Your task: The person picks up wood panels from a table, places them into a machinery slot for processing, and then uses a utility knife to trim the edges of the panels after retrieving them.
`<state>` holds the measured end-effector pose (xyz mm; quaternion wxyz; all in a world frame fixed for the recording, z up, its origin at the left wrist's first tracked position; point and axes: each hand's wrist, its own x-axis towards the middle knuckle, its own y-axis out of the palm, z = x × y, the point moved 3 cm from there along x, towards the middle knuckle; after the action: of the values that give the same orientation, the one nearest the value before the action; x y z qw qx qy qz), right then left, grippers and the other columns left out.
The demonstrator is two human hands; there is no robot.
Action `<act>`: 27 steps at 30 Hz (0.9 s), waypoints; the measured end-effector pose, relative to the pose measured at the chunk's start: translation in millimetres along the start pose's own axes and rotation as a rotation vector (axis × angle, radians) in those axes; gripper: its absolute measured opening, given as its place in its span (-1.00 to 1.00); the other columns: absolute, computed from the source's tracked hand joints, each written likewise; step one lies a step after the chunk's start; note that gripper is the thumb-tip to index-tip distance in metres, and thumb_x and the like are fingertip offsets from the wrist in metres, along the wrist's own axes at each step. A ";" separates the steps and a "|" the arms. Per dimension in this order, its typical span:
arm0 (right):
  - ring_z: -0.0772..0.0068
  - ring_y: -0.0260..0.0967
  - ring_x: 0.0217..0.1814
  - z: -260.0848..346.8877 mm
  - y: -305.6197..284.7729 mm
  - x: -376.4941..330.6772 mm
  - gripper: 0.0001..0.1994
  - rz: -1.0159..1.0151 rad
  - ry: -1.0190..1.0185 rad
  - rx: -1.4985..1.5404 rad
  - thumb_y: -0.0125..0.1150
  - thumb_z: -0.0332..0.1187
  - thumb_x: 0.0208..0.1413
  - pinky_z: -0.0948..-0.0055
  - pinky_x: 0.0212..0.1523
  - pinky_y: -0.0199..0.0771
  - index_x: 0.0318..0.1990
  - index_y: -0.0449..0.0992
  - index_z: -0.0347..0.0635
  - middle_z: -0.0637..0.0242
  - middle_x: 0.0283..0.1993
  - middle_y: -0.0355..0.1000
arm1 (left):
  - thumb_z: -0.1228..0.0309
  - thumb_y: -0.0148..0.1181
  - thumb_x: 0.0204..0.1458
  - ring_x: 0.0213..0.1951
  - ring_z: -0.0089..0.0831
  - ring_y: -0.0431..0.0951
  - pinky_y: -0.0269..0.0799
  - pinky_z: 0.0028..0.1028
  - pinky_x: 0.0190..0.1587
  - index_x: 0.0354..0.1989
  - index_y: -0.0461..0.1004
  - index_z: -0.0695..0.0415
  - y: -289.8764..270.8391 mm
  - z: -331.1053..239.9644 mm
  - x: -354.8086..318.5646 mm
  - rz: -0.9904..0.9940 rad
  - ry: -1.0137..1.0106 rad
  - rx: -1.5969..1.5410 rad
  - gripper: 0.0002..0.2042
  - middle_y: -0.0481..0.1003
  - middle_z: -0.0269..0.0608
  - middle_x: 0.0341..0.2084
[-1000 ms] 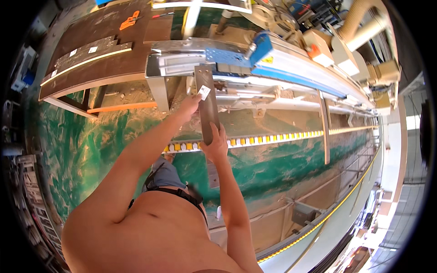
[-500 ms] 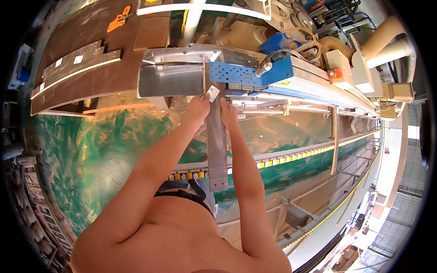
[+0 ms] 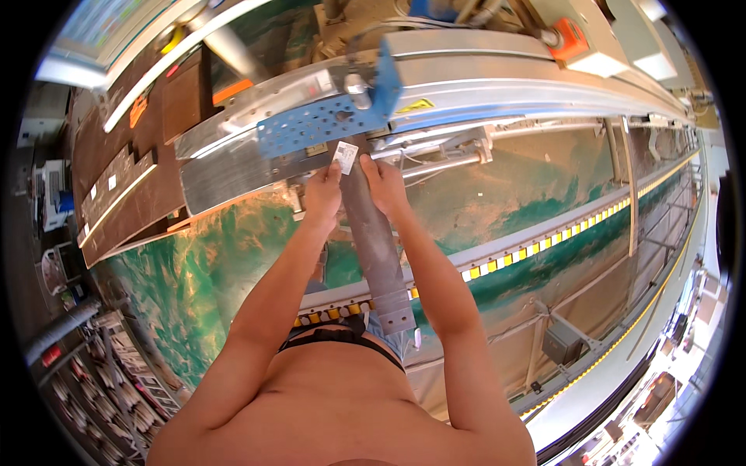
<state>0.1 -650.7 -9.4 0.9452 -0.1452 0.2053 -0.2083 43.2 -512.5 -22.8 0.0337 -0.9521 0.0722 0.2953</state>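
We find both hands on one dark board (image 3: 371,233), a long narrow piece that slopes from the machine down toward the person's waist. The left hand (image 3: 323,196) grips its left edge near the far end, thumb against a white label (image 3: 345,158). The right hand (image 3: 385,189) pinches the right edge opposite, thumb on top, so we note the two grips just a board's width apart. Most of the board extends below the grip; its near end, with two small holes, reaches the black belt (image 3: 334,336).

Just above the grip we log a blue perforated plate (image 3: 307,126). The board's far end meets its lower edge in our view, but we cannot tell whether the two touch. Left of the grip lies a bare steel plate (image 3: 225,177); farther left, a brown table (image 3: 159,203) carries labelled boards (image 3: 116,190) and an orange-handled tool (image 3: 138,109). Below the grip we trace a yellow-and-white segmented strip (image 3: 536,247) passing behind the board and off to the right, over green floor (image 3: 206,276). Well right of the grip we record an upright wooden strip (image 3: 631,186).
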 end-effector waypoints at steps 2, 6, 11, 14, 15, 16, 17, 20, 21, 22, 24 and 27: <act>0.10 0.34 -0.46 -0.8 -17.9 4.6 -0.41 0.031 0.019 0.012 -0.09 0.09 0.15 0.23 -0.38 0.27 -0.48 0.45 -0.41 -0.01 -0.53 0.38 | 0.18 0.02 0.17 -0.49 -0.62 0.38 0.32 -0.54 -0.46 -0.16 0.47 0.27 17.8 -8.0 -5.9 0.047 -0.094 -0.024 -0.65 0.44 -0.38 -0.48; 0.08 0.36 -0.45 -12.8 -44.7 13.5 -0.42 -0.003 -0.011 -0.014 -0.09 0.08 0.15 0.23 -0.38 0.28 -0.49 0.46 -0.40 -0.03 -0.52 0.39 | 0.20 0.01 0.17 -0.41 -0.62 0.32 0.26 -0.55 -0.34 -0.12 0.48 0.31 46.4 -1.4 -3.1 0.031 -0.057 0.005 -0.64 0.44 -0.33 -0.46; 0.05 0.36 -0.48 -21.4 -77.8 19.6 -0.44 -0.013 -0.046 0.028 -0.05 0.05 0.14 0.22 -0.39 0.28 -0.50 0.46 -0.39 -0.05 -0.57 0.37 | 0.19 0.01 0.17 -0.50 -0.61 0.33 0.28 -0.52 -0.46 -0.17 0.47 0.26 79.3 4.9 -2.8 -0.020 0.095 0.132 -0.67 0.41 -0.39 -0.47; 0.05 0.36 -0.48 -35.2 -96.3 34.9 -0.44 -0.019 -0.025 -0.011 -0.06 0.07 0.13 0.21 -0.38 0.29 -0.47 0.49 -0.39 -0.06 -0.55 0.39 | 0.20 -0.01 0.18 -0.37 -0.57 0.36 0.29 -0.50 -0.31 -0.16 0.47 0.31 109.8 -5.7 -6.0 0.001 0.067 0.092 -0.65 0.47 -0.29 -0.40; 0.05 0.37 -0.47 -34.0 -101.3 38.1 -0.43 -0.011 -0.031 -0.042 -0.06 0.08 0.13 0.21 -0.38 0.30 -0.46 0.50 -0.38 -0.06 -0.54 0.41 | 0.22 -0.02 0.18 -0.31 -0.54 0.36 0.27 -0.50 -0.19 -0.16 0.47 0.35 115.3 -9.5 -6.2 -0.012 0.045 0.086 -0.63 0.50 -0.22 -0.36; 0.02 0.40 -0.42 -33.7 -107.6 41.4 -0.41 0.010 -0.012 -0.059 -0.06 0.12 0.12 0.21 -0.34 0.32 -0.41 0.51 -0.38 -0.08 -0.49 0.42 | 0.17 -0.05 0.19 -0.43 -0.53 0.41 0.41 -0.40 -0.37 -0.09 0.42 0.20 117.2 0.4 8.3 0.002 0.084 0.142 -0.66 0.47 -0.33 -0.39; 0.02 0.40 -0.42 -32.9 -119.0 49.6 -0.41 -0.036 -0.026 -0.050 -0.06 0.12 0.12 0.21 -0.34 0.32 -0.41 0.51 -0.38 -0.08 -0.49 0.42 | 0.17 -0.05 0.19 -0.43 -0.53 0.41 0.41 -0.40 -0.37 -0.09 0.42 0.20 127.2 -1.3 19.1 0.038 0.117 0.150 -0.66 0.47 -0.33 -0.39; 0.05 0.47 -0.28 -59.3 -161.5 64.4 -0.40 -0.132 0.015 -0.154 -0.02 0.13 0.08 0.21 -0.20 0.38 -0.34 0.53 -0.40 -0.07 -0.38 0.48 | 0.20 -0.02 0.17 -0.53 -0.45 0.44 0.40 -0.42 -0.46 -0.10 0.43 0.29 187.8 -15.0 2.9 0.063 0.010 0.154 -0.64 0.50 -0.20 -0.40; 0.03 0.47 -0.24 -21.5 -163.8 43.8 -0.44 -0.090 0.251 0.029 -0.02 0.07 0.09 0.20 -0.16 0.41 -0.35 0.54 -0.41 -0.04 -0.37 0.50 | 0.15 -0.03 0.16 -0.33 -0.35 0.50 0.49 -0.29 -0.30 -0.09 0.39 0.13 182.3 -13.6 27.3 0.161 -0.026 0.131 -0.68 0.48 -0.20 -0.31; 0.03 0.45 -0.18 0.3 -180.7 6.7 -0.51 -0.152 0.156 -0.144 -0.02 0.00 0.09 0.20 -0.11 0.41 -0.26 0.52 -0.37 -0.03 -0.29 0.49 | 0.11 -0.05 0.15 -0.19 -0.26 0.50 0.48 -0.19 -0.16 -0.03 0.35 0.11 195.0 -15.7 20.2 0.298 -0.026 0.059 -0.64 0.45 -0.09 -0.17; 0.02 0.41 -0.06 -42.6 -189.9 -1.3 -0.60 -0.523 0.103 -0.241 0.00 -0.09 0.07 0.18 -0.06 0.41 -0.14 0.47 -0.23 -0.04 -0.16 0.46 | 0.11 -0.04 0.14 -0.31 -0.37 0.43 0.40 -0.29 -0.28 -0.09 0.38 0.08 206.7 6.2 40.8 0.534 -0.069 0.177 -0.67 0.44 -0.19 -0.27; -0.09 0.42 -0.26 -27.8 -177.1 -88.9 -0.73 -0.782 -0.219 -0.102 0.04 -0.15 0.03 0.07 -0.18 0.42 -0.24 0.45 -0.12 -0.03 -0.37 0.46 | 0.12 -0.02 0.12 -0.50 -0.52 0.32 0.28 -0.45 -0.46 -0.17 0.43 0.03 137.5 2.1 130.8 0.578 0.005 0.390 -0.72 0.43 -0.35 -0.42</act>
<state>-145.3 -769.9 59.2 0.8027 -0.2804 0.0430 -0.5246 127.0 -663.5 -101.7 0.1298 -0.8686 0.3940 0.2708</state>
